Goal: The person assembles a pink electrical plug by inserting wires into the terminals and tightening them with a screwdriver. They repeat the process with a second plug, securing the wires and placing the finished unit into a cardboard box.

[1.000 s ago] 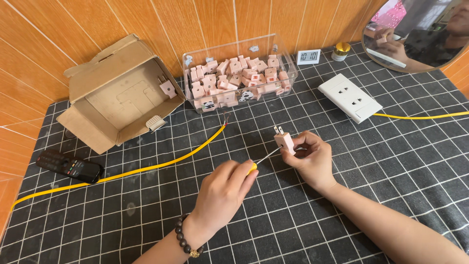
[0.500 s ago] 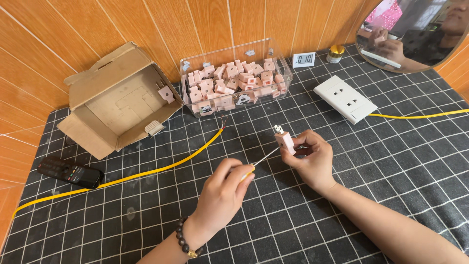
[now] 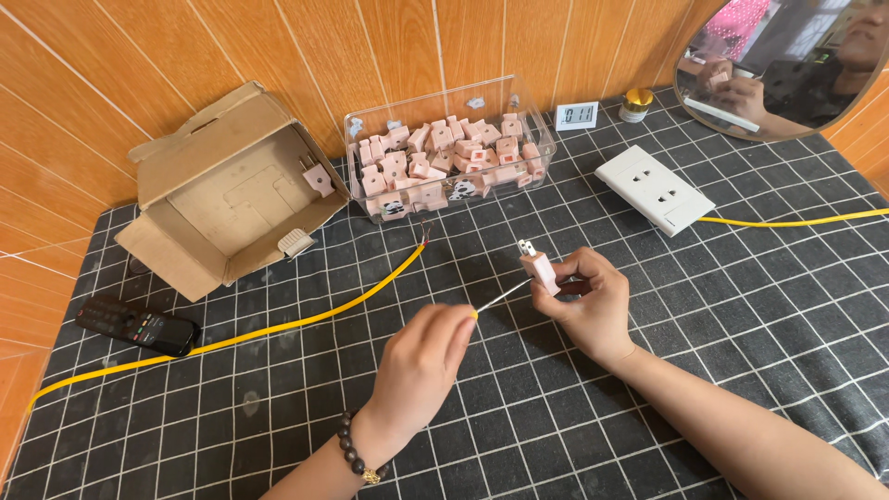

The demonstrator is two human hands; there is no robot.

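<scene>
Right hand clenched around a small pink plastic two-pin plug, prongs tilted up and away toward the far left. Left hand pinches a thin screwdriver with a yellow handle; its shaft runs up and right, tip meeting the plug's near-left side. Plug lies right of the left hand, above the black gridded mat. Yellow cable lies nearby on the left, loose.
</scene>
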